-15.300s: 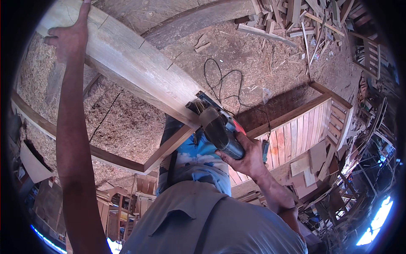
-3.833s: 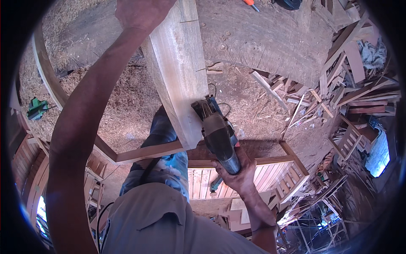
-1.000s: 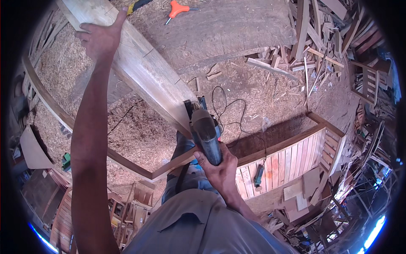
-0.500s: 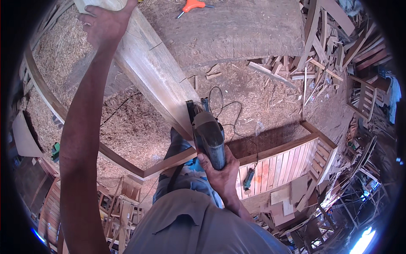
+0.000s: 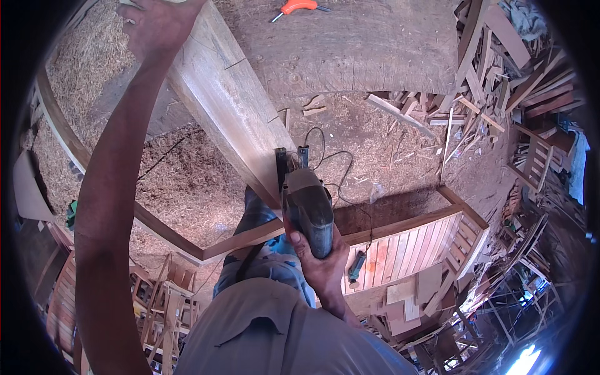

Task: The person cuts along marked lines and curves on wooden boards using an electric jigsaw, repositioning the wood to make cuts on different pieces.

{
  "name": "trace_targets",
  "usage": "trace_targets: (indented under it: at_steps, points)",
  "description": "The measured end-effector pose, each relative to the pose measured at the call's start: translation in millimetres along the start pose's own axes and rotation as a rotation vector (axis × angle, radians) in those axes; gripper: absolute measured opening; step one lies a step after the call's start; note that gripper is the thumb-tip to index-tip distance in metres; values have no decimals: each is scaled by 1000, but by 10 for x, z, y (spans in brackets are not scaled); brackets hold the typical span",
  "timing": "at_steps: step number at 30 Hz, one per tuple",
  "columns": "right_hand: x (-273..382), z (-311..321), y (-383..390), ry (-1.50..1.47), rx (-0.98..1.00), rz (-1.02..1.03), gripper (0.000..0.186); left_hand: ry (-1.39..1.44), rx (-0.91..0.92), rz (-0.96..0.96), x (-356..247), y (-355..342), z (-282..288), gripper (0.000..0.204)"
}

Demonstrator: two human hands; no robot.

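A pale wooden board (image 5: pixel 231 94) runs slantwise from the top of the view toward my legs. At its far end my left hand (image 5: pixel 164 28) grips it, fingers bent over one edge and partly cut off by the picture's rim. My right hand (image 5: pixel 322 265) is wrapped around the handle of a dark jigsaw (image 5: pixel 308 200). The jigsaw's two-pronged base plate sits at the near right end of the board. Where its blade meets the wood is hidden under the tool.
An orange-handled tool (image 5: pixel 299 7) lies on a worn sheet of wood (image 5: pixel 362 50). A curved wooden frame (image 5: pixel 169 231) spans the left. Beside my right hand stands a slatted bench (image 5: pixel 406 244) with a green power tool (image 5: pixel 357 267) against it. A black cord (image 5: pixel 342 164) and scrap wood (image 5: pixel 481 69) lie beyond.
The whole view has shifted slightly, with the bench and frame lower and to the left. Both hands keep their holds, and the jigsaw stays at the board's near end.
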State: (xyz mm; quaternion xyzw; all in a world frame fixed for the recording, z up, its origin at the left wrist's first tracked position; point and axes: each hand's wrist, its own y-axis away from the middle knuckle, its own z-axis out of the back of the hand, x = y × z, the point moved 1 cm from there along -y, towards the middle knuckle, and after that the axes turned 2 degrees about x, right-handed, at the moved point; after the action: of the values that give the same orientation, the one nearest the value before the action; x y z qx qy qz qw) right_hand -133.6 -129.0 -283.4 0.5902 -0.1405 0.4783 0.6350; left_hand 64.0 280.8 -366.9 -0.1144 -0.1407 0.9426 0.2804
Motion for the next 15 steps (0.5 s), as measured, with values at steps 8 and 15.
trace_targets:
  at_steps: [8,15]
  points:
    - [94,-26,-18,25,12,23,39,-17,-32,12,3,27,64,130]
    - [99,-10,-40,19,26,12,39,-26,35,37,-34,6,115,131]
